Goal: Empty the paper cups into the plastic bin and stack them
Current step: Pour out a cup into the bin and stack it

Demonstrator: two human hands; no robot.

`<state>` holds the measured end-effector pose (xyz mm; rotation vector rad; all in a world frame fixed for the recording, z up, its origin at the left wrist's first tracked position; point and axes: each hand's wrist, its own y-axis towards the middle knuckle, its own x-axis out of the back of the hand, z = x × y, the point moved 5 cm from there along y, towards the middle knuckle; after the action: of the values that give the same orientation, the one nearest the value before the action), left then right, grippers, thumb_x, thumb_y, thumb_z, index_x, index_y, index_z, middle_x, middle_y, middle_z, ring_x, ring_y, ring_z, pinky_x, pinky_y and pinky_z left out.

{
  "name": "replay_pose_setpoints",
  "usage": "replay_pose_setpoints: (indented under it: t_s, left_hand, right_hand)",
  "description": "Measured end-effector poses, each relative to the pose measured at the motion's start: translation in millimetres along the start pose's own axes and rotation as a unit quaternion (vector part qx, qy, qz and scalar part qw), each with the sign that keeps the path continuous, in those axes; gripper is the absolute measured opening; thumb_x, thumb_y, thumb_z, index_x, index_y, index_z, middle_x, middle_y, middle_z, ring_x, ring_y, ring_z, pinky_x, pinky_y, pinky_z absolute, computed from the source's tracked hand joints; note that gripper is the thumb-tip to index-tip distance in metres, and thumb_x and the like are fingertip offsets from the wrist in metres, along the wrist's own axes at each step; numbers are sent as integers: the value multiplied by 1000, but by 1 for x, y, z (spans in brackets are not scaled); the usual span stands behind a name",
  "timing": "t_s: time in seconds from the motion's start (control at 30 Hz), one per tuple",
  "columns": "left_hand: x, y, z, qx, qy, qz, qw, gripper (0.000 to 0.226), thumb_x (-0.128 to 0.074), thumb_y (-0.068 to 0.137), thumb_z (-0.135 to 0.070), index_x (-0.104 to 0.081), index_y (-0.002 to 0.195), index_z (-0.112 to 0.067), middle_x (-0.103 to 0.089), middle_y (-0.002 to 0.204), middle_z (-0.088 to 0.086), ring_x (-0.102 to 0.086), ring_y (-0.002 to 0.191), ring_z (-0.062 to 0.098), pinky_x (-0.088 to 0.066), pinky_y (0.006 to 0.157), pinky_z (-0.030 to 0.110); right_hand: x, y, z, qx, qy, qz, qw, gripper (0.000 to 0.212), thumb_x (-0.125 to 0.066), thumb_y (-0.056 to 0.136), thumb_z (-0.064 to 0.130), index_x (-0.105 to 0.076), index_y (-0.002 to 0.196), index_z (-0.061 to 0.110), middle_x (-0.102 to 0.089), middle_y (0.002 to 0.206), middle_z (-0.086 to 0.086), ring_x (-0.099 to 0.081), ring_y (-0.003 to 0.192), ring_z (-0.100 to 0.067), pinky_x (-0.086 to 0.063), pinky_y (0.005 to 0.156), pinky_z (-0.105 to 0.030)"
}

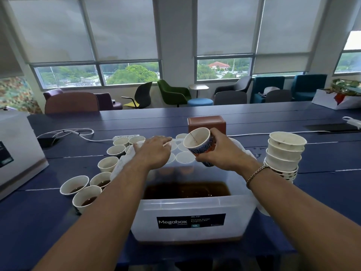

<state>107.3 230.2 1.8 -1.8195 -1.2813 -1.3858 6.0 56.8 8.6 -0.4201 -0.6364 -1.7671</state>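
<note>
Cups on all sides of my feed, and the plastic bin (pixel 175 208) sits dead centre on the dark blue table (pixel 322 182), its labelled wall towards me and a pool of brown liquid (pixel 187 189) in the bottom. My right hand (pixel 222 151) has a paper cup (pixel 199 141) wrapped in curled fingers and thumb. It's held up over the far end of the bin, tipped on its side so the mouth faces me and a bit left, pale inside on show. Bracelet (pixel 256 173) on that wrist.

My left hand (pixel 154 151) is palm down over the bin's far left rim, fingers stretched forward and only loosely bent. The tips reach in among the far cups (pixel 185 156) at the bin's far end. I see nothing gripped in it, though I cannot tell whether a fingertip touches a rim.

Off to the right, a stack (pixel 285 153) of nested empties stands near the bin, leaning a little. To the left, filled cups (pixel 86 196) stand upright in a loose cluster beside the bin wall, dark liquid in the nearest ones. Behind it all are a brown box (pixel 207 123) and a white power strip (pixel 127 136), its cable trailing left.
</note>
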Motion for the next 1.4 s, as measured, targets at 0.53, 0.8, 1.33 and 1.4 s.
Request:
replay_pose_setpoints:
  t_s: [0.53, 0.8, 1.33, 1.4]
  left_hand:
    - [-3, -1, 0, 3, 1, 11, 1000, 42, -34, 105, -39, -37, 148, -38, -26, 161, -8, -19, 150, 20, 2, 116, 63]
    - [-5, 0, 2, 4, 4, 10, 1000, 43, -35, 105, -41, -36, 148, -39, -24, 162, -8, -17, 150, 21, 3, 116, 64]
    - [-5, -1, 2, 1, 10, 14, 1000, 44, -33, 105, -42, -33, 149, -39, -22, 162, -8, -14, 151, 20, 5, 115, 63]
    - [-5, -1, 3, -1, 10, 14, 1000, 45, -32, 105, -42, -33, 150, -39, -22, 162, -8, -14, 151, 19, 6, 115, 64]
  right_hand:
    - [-7, 0, -13, 4, -191, 45, 981, 62, -82, 68, 24, -43, 115, 24, -59, 106, 1, -56, 94, -18, -41, 77, -26]
    - [-11, -1, -15, 1, -211, 72, 975, 66, -83, 67, 25, -44, 120, 25, -59, 112, 1, -57, 100, -17, -51, 91, -33]
    - [5, -2, -1, 45, -267, -57, 961, 67, -79, 70, 34, -39, 123, 26, -57, 115, 0, -54, 100, -19, -53, 88, -40]
    - [7, -3, 1, 48, -268, -76, 959, 67, -79, 70, 35, -39, 122, 26, -56, 115, -2, -53, 101, -20, -54, 87, -43]
